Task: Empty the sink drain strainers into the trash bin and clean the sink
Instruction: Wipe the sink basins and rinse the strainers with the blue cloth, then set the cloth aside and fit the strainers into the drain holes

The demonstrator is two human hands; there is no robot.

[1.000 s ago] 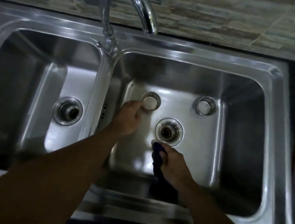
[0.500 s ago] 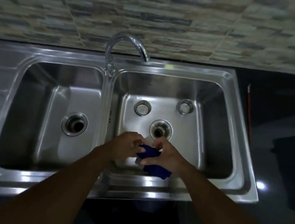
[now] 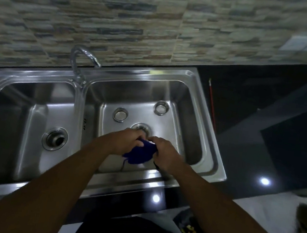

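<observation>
We are standing over the double-bowl stainless steel sink [image 3: 201, 95], and both our hands meet above the near part of the right bowl. The left hand [image 3: 127, 142] and the right hand [image 3: 163, 151] each have their fingers curled tight on a bunched dark blue cloth [image 3: 140, 154] held between them — it looks like wringing or folding, though we cannot tell which.

Two small round steel drain strainers sit loose on the floor of the right bowl: one [image 3: 120, 114] to the left of the right bowl's open drain hole [image 3: 141, 129], the other [image 3: 161, 107] farther off and to the right. Both look empty (the light is dim, so we cannot be sure). The left bowl's drain hole [image 3: 54, 139] is open too.

We judge the emptying done — the wiping is in hand. Left to do, seemingly: finish cleaning and reseat both strainers. No trash bin is in view.
</observation>
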